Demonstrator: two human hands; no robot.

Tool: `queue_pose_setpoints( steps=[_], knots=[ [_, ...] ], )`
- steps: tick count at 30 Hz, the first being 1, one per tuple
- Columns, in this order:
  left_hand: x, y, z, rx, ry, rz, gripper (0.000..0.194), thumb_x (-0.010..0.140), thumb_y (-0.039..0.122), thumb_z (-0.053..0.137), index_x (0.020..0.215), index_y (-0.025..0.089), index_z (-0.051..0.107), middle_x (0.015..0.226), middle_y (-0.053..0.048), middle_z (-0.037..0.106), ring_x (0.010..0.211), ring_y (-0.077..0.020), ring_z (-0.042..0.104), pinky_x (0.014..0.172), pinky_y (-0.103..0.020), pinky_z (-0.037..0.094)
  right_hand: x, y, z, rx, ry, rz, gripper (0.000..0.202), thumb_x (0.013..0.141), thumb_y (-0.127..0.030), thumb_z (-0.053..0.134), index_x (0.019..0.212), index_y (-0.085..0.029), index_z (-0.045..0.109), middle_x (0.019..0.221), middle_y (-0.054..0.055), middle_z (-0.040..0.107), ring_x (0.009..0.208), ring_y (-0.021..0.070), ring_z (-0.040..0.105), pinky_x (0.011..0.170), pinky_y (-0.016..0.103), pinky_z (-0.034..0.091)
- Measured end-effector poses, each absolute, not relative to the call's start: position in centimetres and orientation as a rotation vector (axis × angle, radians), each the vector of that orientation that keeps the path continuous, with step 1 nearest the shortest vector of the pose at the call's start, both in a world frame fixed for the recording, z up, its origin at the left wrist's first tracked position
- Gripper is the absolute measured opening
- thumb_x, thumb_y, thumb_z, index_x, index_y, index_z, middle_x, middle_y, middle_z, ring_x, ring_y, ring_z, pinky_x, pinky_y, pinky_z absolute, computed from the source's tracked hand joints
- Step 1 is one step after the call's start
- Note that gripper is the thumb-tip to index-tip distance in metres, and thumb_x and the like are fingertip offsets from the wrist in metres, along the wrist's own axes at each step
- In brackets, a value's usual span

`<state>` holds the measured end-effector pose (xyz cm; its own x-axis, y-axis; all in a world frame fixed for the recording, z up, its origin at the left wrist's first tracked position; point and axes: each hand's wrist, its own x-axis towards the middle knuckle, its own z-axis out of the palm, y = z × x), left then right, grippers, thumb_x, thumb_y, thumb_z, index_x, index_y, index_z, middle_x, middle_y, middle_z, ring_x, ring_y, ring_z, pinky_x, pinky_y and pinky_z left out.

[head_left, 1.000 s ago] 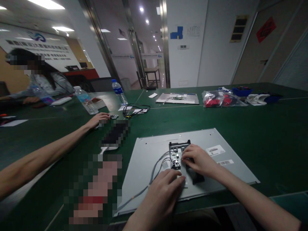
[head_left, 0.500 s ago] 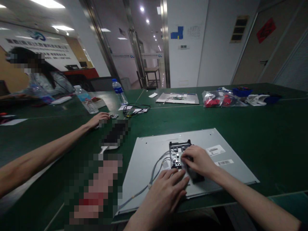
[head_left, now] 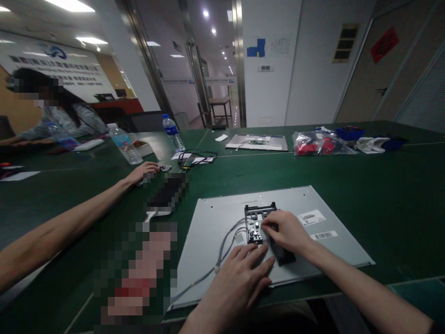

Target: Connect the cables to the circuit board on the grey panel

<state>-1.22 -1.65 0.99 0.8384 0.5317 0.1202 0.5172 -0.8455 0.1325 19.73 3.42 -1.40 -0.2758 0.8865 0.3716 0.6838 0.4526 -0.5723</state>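
Observation:
A light grey metal panel (head_left: 295, 199) lies on the green table, with a black frame (head_left: 260, 208) and a small circuit board (head_left: 255, 230) on it. Grey cables (head_left: 221, 253) run from the board's left side across the panel. My left hand (head_left: 243, 273) rests just below the board, palm down, its fingers apart and holding nothing. At the board's right edge, my right hand (head_left: 287, 234) has thumb and fingertips pinched together; whatever is between them is too small to make out. A black piece (head_left: 283, 253) lies beneath my right hand.
Another person's hand (head_left: 144, 171) reaches in from the left beside a blurred phone-like item (head_left: 167, 195). Water bottles (head_left: 173, 133), a black cable coil (head_left: 198, 159), a second panel (head_left: 257, 142) and a plastic bag with red items (head_left: 321, 144) stand or lie farther back.
My left hand has shifted very slightly, its fingers a little lower. My right hand stays pinched at the board's edge, turned slightly, with more of the black piece showing below it.

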Motion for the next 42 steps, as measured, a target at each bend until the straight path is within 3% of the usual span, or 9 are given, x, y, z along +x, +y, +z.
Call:
queue_pose_setpoints(
  steps=[13, 19, 28, 33, 36, 42],
  knots=[
    [-1.3, -1.6, 0.8, 2.937, 0.83, 0.31, 0.037, 0.099, 0.032, 0.052, 0.136, 0.028, 0.052, 0.141, -0.006, 0.053, 0.121, -0.0277, 0.053, 0.097, -0.045, 0.045, 19.5, 2.5, -1.3, -1.282, -2.013, 0.358, 0.017, 0.085, -0.008, 0.059, 0.095, -0.02, 0.062, 0.092, 0.003, 0.066, 0.087, 0.0188, 0.06, 0.079, 0.032, 0.047],
    [-1.4, -1.6, 0.7, 2.93, 0.841, 0.254, 0.039, 0.098, 0.031, 0.053, 0.136, 0.027, 0.051, 0.143, -0.007, 0.051, 0.123, -0.029, 0.052, 0.097, -0.047, 0.045, 20.2, 2.1, -0.8, -1.232, -2.019, 0.348, 0.022, 0.081, -0.002, 0.058, 0.093, -0.021, 0.056, 0.102, 0.004, 0.064, 0.097, 0.0198, 0.058, 0.086, 0.035, 0.047],
    [-1.2, -1.7, 1.1, 2.864, 0.831, 0.29, 0.035, 0.098, 0.032, 0.053, 0.132, 0.026, 0.052, 0.138, -0.005, 0.054, 0.124, -0.0265, 0.05, 0.101, -0.044, 0.043, 20.3, -0.5, 0.4, -1.14, -2.138, 0.06, 0.009, 0.091, -0.013, 0.055, 0.092, -0.021, 0.06, 0.115, 0.008, 0.063, 0.108, 0.0247, 0.056, 0.091, 0.043, 0.047],
    [-1.2, -1.7, 1.2, 2.842, 0.836, 0.281, 0.035, 0.098, 0.03, 0.053, 0.132, 0.026, 0.052, 0.139, -0.005, 0.054, 0.123, -0.0264, 0.05, 0.102, -0.046, 0.043, 19.9, -1.8, -0.3, -1.123, -2.089, -0.034, 0.017, 0.092, -0.011, 0.05, 0.101, -0.022, 0.061, 0.112, 0.009, 0.065, 0.107, 0.024, 0.058, 0.091, 0.042, 0.048],
    [-1.1, -1.8, 1.2, 2.822, 0.844, 0.264, 0.032, 0.098, 0.03, 0.054, 0.129, 0.026, 0.054, 0.136, -0.004, 0.055, 0.125, -0.0264, 0.05, 0.103, -0.046, 0.042, 19.8, -1.9, -1.0, -1.141, -2.13, -0.047, 0.015, 0.092, -0.014, 0.053, 0.099, -0.022, 0.063, 0.117, 0.009, 0.064, 0.114, 0.0251, 0.056, 0.096, 0.044, 0.048],
    [-1.0, -1.8, 1.2, 2.855, 0.852, 0.265, 0.038, 0.096, 0.028, 0.056, 0.134, 0.026, 0.05, 0.136, -0.006, 0.055, 0.124, -0.0274, 0.05, 0.102, -0.047, 0.044, 19.6, -1.7, -2.2, -1.276, -2.184, -0.069, 0.026, 0.091, -0.015, 0.056, 0.115, -0.02, 0.062, 0.13, 0.012, 0.057, 0.121, 0.0291, 0.051, 0.102, 0.049, 0.046]
  ],
)
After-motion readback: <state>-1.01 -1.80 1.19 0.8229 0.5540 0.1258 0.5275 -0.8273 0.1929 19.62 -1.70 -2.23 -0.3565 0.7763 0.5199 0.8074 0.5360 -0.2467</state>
